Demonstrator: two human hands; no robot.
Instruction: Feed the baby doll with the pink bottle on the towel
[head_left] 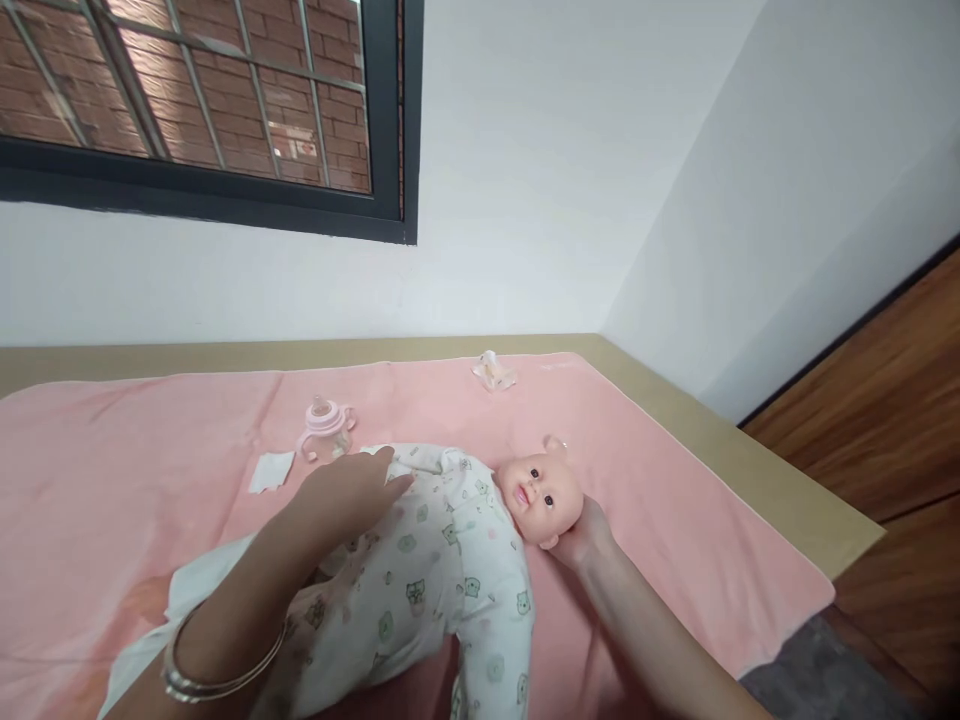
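A baby doll (pixel 416 560) in a white onesie printed with green animals lies on its back on a pink blanket (pixel 660 590). My right hand (pixel 585 535) is cupped beneath the back of the doll's head (pixel 541 497), its fingers mostly hidden behind it. Across the doll's chest and far side rests my left hand (pixel 356 490), with thumb and index finger apart; its other fingers are hard to make out. A metal bangle circles the left wrist. White cloth (pixel 206 575) shows at the doll's lower end, partly covered by my left forearm.
Beyond the doll stands a pink-handled baby bottle (pixel 326 428), with a small white square (pixel 271 472) beside it. A crumpled clear wrapper (pixel 493 371) lies near the blanket's far edge. A white wall and barred window (pixel 225 100) rise behind; wooden panels (pixel 885 430) stand at right.
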